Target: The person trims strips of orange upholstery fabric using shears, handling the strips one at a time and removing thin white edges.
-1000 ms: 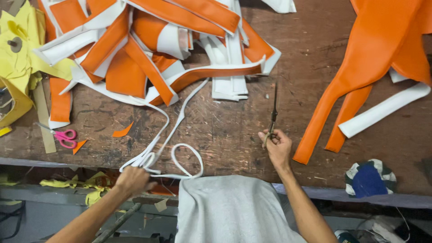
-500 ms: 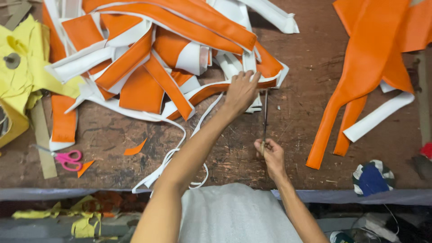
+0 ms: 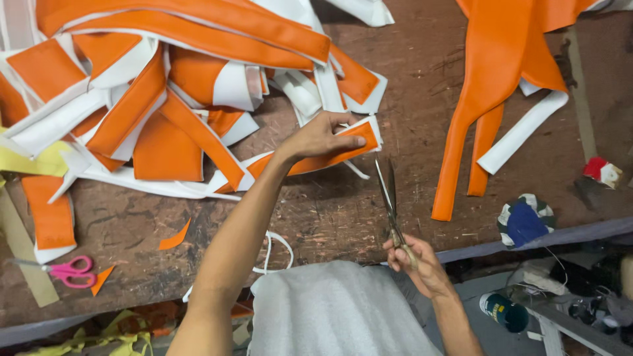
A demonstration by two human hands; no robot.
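Many orange-and-white strips form a heap (image 3: 165, 99) filling the brown worktable (image 3: 409, 132) from nine to twelve o'clock, with a long orange piece (image 3: 501, 86) hanging at one o'clock. The left hand (image 3: 320, 137) — fingers curled shut — pinches the end of an orange strip (image 3: 330, 153) near centre. At five o'clock the right hand (image 3: 422, 264) grips metal scissors (image 3: 390, 198) — blades slightly parted, pointing to twelve — while pink scissors (image 3: 69, 270) lie at eight o'clock.

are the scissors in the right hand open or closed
Slightly open: the scissors in the right hand show two blades parted by a thin gap, tips pointing towards the orange strip.
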